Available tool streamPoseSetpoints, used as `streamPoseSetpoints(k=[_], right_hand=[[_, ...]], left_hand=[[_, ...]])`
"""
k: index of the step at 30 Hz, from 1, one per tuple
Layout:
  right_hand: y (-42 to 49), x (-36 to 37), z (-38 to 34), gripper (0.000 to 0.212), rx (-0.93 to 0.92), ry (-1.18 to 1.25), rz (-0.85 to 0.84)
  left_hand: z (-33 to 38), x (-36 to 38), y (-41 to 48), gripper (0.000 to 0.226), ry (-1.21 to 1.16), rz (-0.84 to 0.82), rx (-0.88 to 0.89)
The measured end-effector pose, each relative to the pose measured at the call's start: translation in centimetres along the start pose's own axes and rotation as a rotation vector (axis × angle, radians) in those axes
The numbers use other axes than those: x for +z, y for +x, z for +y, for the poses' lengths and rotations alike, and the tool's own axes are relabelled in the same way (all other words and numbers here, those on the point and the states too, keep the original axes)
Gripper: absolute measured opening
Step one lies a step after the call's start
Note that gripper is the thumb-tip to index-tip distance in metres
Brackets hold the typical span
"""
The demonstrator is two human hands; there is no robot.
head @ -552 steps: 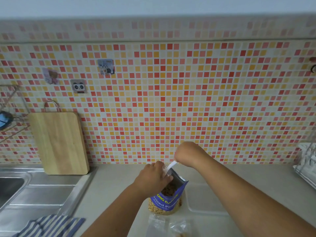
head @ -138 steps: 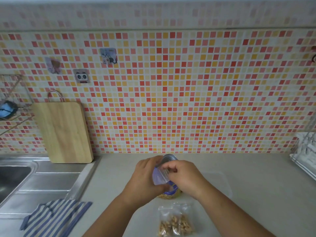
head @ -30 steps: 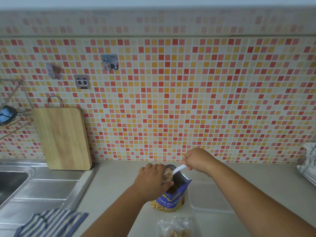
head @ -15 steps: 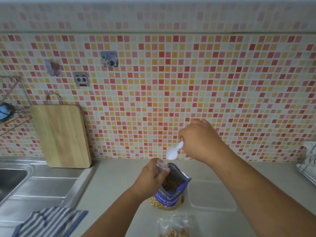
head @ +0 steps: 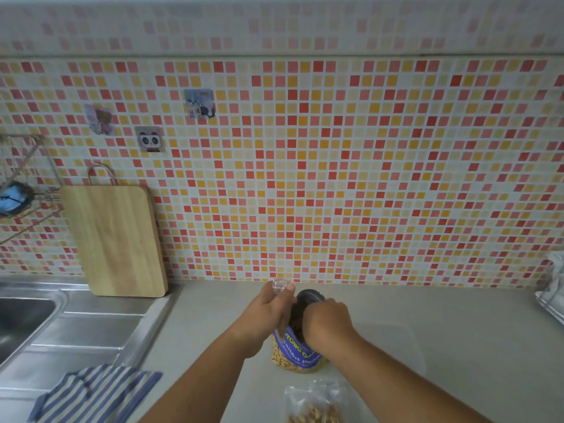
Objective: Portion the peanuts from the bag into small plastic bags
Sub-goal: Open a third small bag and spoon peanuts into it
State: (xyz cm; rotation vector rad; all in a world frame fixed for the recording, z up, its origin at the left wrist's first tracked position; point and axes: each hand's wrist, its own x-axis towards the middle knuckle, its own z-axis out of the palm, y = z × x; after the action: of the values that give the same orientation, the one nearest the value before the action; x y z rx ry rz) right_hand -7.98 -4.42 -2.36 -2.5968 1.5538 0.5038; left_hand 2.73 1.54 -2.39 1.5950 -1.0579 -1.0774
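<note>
Scooping step: right hand (head: 326,322) reaches into peanut bag (head: 297,351), grip contents hidden; left hand (head: 268,312) pinches small clear bag (head: 280,285) open. Next: lift & tip load in w/o spilling onto desk (head: 442,325).

The peanut bag (head: 297,352) under my hands is deep blue with yellow and white lettering, and its clear lower part shows tan peanuts. The small plastic bag (head: 314,404) at the worktop's near edge is transparent, with pale brown nuts inside. The worktop (head: 442,315) itself is plain beige-grey. Behind its far edge, the wall tiles (head: 335,178) form a mosaic of red, orange, pink and cream squares. The cutting board (head: 114,239) is light wood-grained. The cloth (head: 91,392) at the near left is blue-and-white striped, beside the silver-grey sink (head: 76,325).
</note>
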Motion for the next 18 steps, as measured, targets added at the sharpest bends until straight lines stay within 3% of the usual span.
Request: streamPoseSetpoints(k=[7, 11, 15, 18], right_hand=[[1.0, 0.2, 0.6, 0.040, 0.113, 0.221, 0.043], [1.3, 0.2, 2.7, 0.019, 0.222, 0.417, 0.102], [2.5, 0.5, 5.0, 0.018, 0.237, 0.544, 0.024], [3.1, 0.2, 6.2, 0.029, 0.222, 0.501, -0.079]], left_hand=[[-0.2, -0.2, 0.2, 0.048, 0.019, -0.011, -0.036], [0.1, -0.8, 0.1, 0.048, 0.016, -0.004, -0.032], [0.5, -1.9, -0.1, 0.047, 0.011, 0.072, 0.027], [0.8, -2.6, -0.2, 0.048, 0.129, 0.113, 0.066]])
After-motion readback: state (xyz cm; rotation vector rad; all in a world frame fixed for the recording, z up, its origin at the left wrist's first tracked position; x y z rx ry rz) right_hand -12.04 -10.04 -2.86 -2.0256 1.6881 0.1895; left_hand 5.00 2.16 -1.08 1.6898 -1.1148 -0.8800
